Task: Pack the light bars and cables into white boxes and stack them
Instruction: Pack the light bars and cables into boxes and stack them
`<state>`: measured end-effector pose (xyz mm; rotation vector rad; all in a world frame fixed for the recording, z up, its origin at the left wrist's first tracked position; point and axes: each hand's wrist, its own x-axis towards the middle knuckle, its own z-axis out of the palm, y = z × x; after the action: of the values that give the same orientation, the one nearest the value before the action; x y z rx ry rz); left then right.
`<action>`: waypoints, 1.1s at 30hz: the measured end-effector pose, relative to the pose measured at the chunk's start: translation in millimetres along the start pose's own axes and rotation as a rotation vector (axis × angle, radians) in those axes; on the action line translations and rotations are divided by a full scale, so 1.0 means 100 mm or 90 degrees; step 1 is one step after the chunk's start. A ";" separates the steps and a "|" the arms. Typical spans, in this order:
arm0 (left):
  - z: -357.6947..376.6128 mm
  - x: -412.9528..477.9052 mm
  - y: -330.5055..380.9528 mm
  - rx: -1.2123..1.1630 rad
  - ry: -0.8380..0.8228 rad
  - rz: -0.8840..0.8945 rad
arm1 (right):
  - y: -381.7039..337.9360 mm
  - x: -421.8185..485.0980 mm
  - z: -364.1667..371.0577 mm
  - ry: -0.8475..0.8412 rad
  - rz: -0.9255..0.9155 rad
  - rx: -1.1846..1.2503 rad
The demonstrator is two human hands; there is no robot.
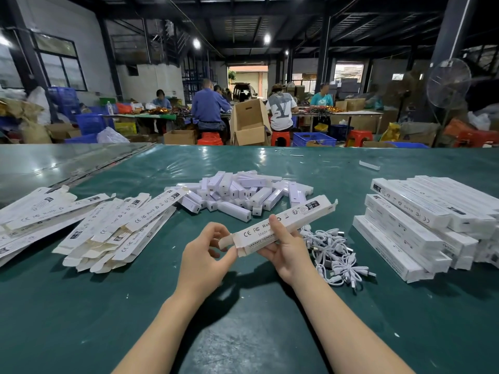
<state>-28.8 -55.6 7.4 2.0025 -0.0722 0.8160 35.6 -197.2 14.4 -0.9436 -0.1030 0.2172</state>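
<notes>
Left of the held white box (283, 220), flat boxes (108, 228) lay on the worktop (81, 306). The left hand (205, 255) pinched its end flap and the right hand (283, 247) gripped its middle. Light bars (237, 193) were heaped behind it, cables (332, 247) just right, and packed boxes (410, 225) stacked farther right.

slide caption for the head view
The right hand grips a white box; the left hand pinches its end flap.

A: What lies on the green table (135, 292)?
B: At the left, flattened white cartons (108, 228) fanned out; in the middle, a heap of white light bars (237, 193); nearer, a tangle of white cables (334, 252).
A: And at the right?
B: There are closed white boxes (421, 225) stacked in layers, with a small white scrap (369, 165) beyond.
</notes>
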 end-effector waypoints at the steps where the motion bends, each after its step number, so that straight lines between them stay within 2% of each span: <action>1: 0.01 0.00 -0.02 -0.003 0.004 -0.011 | 0.00 0.00 0.00 -0.004 0.001 -0.001; 4: 0.00 0.00 -0.03 -0.001 -0.012 0.003 | 0.01 0.01 -0.02 -0.006 0.005 0.005; 8: 0.00 -0.03 0.02 0.042 -0.074 0.119 | 0.01 0.03 -0.02 0.002 0.004 -0.005; 17: 0.00 -0.04 0.05 0.020 -0.153 0.067 | 0.03 0.01 0.01 -0.004 -0.027 -0.099; 28: 0.05 -0.01 0.02 0.065 -0.081 0.152 | 0.02 0.05 0.00 0.027 -0.023 -0.031; 33: 0.13 -0.02 0.08 0.045 -0.091 0.164 | 0.06 0.05 0.05 0.098 -0.083 -0.054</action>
<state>-27.0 -70.5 7.5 2.1447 -0.3946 0.8444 39.0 -188.4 12.2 -1.0313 -0.0327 0.0195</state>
